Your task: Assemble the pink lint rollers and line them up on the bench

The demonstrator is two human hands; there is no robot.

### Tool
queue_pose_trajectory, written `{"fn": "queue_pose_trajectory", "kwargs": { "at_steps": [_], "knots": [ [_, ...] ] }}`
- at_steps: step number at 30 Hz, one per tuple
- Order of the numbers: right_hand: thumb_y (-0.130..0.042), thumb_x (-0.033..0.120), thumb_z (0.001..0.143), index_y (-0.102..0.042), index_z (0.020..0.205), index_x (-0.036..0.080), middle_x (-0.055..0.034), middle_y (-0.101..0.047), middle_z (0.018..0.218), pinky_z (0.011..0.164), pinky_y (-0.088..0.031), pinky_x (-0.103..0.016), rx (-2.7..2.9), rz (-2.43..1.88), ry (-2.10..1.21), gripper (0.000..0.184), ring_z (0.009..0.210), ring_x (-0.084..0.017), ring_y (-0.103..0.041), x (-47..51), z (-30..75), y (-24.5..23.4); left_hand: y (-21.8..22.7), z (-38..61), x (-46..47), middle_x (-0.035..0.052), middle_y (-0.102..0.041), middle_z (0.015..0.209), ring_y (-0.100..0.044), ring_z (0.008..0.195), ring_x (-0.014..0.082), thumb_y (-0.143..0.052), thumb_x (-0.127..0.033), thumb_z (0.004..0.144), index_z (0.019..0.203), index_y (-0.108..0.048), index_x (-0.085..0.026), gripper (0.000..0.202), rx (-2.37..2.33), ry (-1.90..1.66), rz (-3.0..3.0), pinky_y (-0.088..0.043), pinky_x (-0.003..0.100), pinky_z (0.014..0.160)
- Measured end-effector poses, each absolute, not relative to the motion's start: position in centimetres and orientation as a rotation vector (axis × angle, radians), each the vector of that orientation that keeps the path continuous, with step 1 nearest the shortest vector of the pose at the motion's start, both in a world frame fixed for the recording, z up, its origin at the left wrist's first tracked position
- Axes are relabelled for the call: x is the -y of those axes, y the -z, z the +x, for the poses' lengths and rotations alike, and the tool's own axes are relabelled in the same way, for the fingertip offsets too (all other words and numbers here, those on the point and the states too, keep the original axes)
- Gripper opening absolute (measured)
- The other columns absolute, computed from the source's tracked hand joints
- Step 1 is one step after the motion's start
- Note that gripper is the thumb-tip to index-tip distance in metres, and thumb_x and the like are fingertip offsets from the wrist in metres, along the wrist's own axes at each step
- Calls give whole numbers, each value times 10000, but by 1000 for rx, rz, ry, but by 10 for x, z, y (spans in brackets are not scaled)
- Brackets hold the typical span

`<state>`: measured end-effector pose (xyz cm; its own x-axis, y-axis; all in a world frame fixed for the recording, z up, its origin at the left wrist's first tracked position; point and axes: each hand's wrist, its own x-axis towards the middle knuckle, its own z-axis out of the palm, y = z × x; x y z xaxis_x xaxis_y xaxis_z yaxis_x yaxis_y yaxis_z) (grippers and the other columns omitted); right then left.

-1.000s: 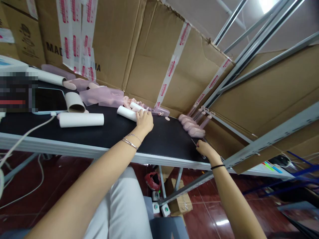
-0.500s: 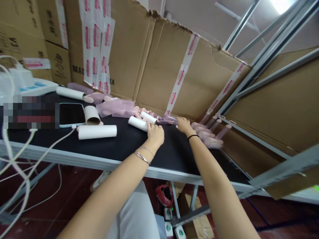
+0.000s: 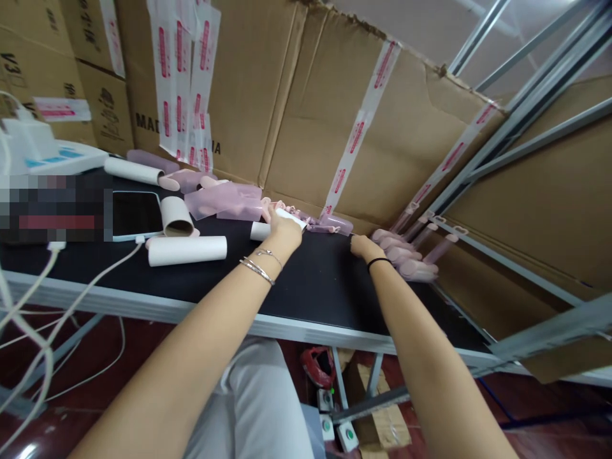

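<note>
My left hand (image 3: 282,231) is closed on a small white paper roll (image 3: 292,218) at the back of the black tabletop (image 3: 315,280). A second small white roll (image 3: 259,231) lies just left of that hand. My right hand (image 3: 362,246) rests on the tabletop with its fingers curled under, so what it holds is hidden. It sits just left of a row of pink handles (image 3: 408,258). A clear pink cover (image 3: 335,223) lies between the two hands by the cardboard wall.
A long white roll (image 3: 187,250), an open tube (image 3: 176,215), a phone (image 3: 136,214) and pink plastic sleeves (image 3: 220,199) lie to the left. Cardboard walls (image 3: 306,121) stand behind, metal rack rails (image 3: 507,127) at the right. Cables (image 3: 33,299) hang off the table's left front.
My left hand has gone from resting by the rolls to closing on one. My right hand came in from the table's right edge to the pink handles, then drew back a little.
</note>
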<state>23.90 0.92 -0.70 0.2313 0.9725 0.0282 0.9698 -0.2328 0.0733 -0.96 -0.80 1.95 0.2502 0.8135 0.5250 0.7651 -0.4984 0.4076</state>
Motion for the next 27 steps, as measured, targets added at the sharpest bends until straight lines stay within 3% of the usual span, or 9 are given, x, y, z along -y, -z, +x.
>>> {"fn": "queue_pose_trajectory", "kwargs": {
  "at_steps": [4,7,9,13,16,23,27],
  "knots": [
    [-352,88,865,-541,1161,28,-300,-559,1191,902,-446,-441,-1973,2605,-149,357,1096,-326,-595,12,220,13,-37,-19,15,183,-619,1194,-553,1151,318,-570,-242,802,1191,-568,-93,417,-1559,-942,2524,-343,525,1032],
    [-312,196,913,-522,1148,105,-201,-622,1076,859,-463,-367,-2140,2684,-126,328,1025,-262,-607,11,201,4,-41,-28,17,178,-501,1361,-487,1238,288,-528,-295,857,1386,-364,-115,582,-1466,-1123,2517,-381,419,1014],
    [-225,282,947,-510,1110,169,-110,-629,1003,813,-470,-301,-2446,2753,-28,348,953,-196,-597,6,183,-6,-37,-30,18,176,-470,1394,-451,1272,282,-516,-325,869,1419,-311,-109,625,-1434,-1152,2522,-356,401,1036],
    [-231,402,934,-519,896,205,-25,-558,812,719,-462,-266,-3466,2632,755,351,743,-148,-536,5,141,-14,-22,-24,20,186,-510,1358,-469,1263,288,-523,-325,861,1404,-340,-83,623,-1296,-1032,2585,-317,414,1064],
    [-284,428,911,-486,827,216,-21,-530,823,780,-450,-275,-3620,2522,932,305,799,-153,-523,14,122,-7,-14,-16,21,181,-482,1390,-437,1298,277,-510,-288,858,1439,-275,-99,654,-1160,-1019,2596,-310,413,1070],
    [-326,401,876,-465,983,222,-32,-562,980,902,-427,-304,-3524,2348,1412,250,950,-162,-540,24,122,5,-4,-7,23,218,-456,1393,-471,1265,272,-528,-275,832,1484,-127,-92,787,-1092,-963,2636,-345,390,1046],
    [-308,438,890,-461,986,206,-56,-558,1015,948,-402,-318,-3467,2405,1183,293,1003,-164,-525,23,124,4,-1,-9,24,241,-477,1364,-513,1216,273,-508,-264,839,1489,-41,-66,825,-1102,-972,2638,-370,402,1020]
  ]
}}
